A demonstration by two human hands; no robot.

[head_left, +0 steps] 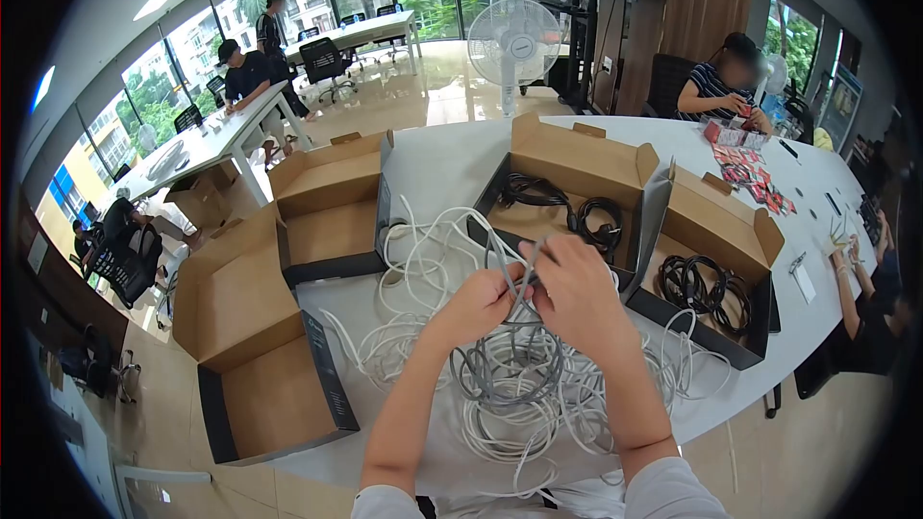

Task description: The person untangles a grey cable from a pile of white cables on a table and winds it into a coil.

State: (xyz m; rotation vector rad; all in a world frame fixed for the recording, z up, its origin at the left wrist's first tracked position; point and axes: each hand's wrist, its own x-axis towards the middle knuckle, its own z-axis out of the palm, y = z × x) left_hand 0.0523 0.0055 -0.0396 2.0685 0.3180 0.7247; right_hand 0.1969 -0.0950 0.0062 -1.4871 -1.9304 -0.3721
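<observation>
My left hand (476,308) and my right hand (583,293) meet over the middle of the table, both closed on a grey cable (501,256). Loops of that cable rise above my fingers, and more grey loops hang below. Under my hands lies a large tangle of white cables (510,429), spreading to both sides. Behind my right hand, an open cardboard box (575,156) contains coiled black cables (535,191). Another open box (707,219), at the right, holds a black cable coil (705,285). My fingers partly hide the grip.
Two open boxes without contents, one in front (266,394) and one behind (332,234), stand on the left. Across the white table (437,156), a person (716,86) handles small items beside red packets (752,176). Another person's hands (846,258) are at the right edge.
</observation>
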